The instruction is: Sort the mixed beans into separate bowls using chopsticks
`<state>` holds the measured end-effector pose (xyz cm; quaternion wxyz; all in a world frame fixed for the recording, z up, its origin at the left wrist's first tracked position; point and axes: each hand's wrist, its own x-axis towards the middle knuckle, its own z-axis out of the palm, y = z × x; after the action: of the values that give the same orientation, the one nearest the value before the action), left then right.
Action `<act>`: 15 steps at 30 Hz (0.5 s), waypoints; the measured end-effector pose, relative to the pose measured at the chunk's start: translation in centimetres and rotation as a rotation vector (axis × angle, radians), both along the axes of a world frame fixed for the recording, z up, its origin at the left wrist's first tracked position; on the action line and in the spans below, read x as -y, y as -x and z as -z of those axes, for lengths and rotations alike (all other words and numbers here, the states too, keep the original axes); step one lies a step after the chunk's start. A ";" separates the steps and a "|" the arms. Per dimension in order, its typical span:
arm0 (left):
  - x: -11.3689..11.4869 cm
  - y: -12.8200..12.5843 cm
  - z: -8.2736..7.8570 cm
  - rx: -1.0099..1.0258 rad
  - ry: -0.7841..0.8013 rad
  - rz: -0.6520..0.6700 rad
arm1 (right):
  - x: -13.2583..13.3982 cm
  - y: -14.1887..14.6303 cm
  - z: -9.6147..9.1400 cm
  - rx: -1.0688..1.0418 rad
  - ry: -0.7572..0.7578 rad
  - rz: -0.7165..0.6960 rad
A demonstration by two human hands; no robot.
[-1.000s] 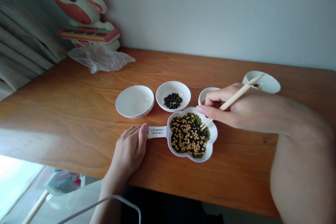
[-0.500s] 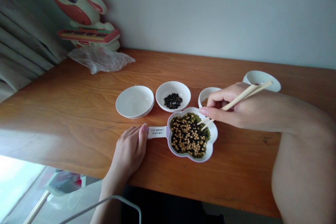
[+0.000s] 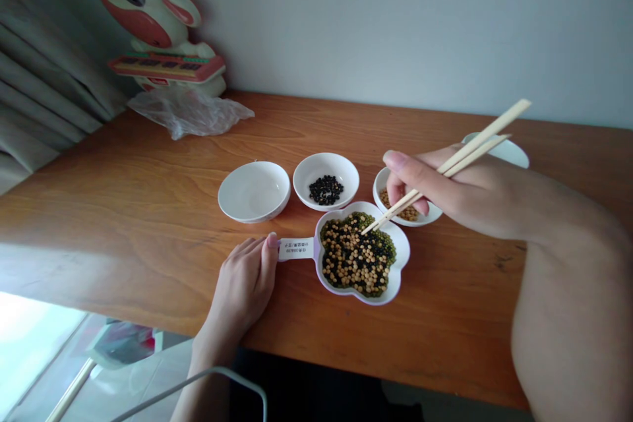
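Home: wooden table [image 3: 148, 211], curtain [image 3: 39, 92], toy figure [image 3: 148, 20].

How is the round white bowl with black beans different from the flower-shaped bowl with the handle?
The round white bowl with black beans is plain-rimmed and holds few beans, all black. The flower-shaped bowl with the handle is lobed, purple-edged and heaped with mixed yellow, black and green beans. Both are white and stand on the wooden table.

You will find one printed label [image 3: 295, 248] on the white handle of the flower-shaped dish [image 3: 401, 257]. It carries small dark characters, too small and blurred to read. No other text, number or brand is legible.
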<state>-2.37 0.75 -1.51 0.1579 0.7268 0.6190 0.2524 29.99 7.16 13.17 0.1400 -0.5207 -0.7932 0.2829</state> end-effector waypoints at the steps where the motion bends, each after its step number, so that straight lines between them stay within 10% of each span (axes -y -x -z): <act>1: 0.0 0.0 0.0 0.000 -0.001 0.000 | 0.0 0.3 -0.2 -0.005 -0.001 0.007; 15: -0.1 -0.1 -0.1 -0.010 -0.018 -0.002 | -0.2 0.7 -0.3 0.072 -0.004 0.018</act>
<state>-2.32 0.83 -1.41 0.1478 0.7287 0.6183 0.2546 29.29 7.38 13.45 0.1152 -0.5375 -0.7935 0.2611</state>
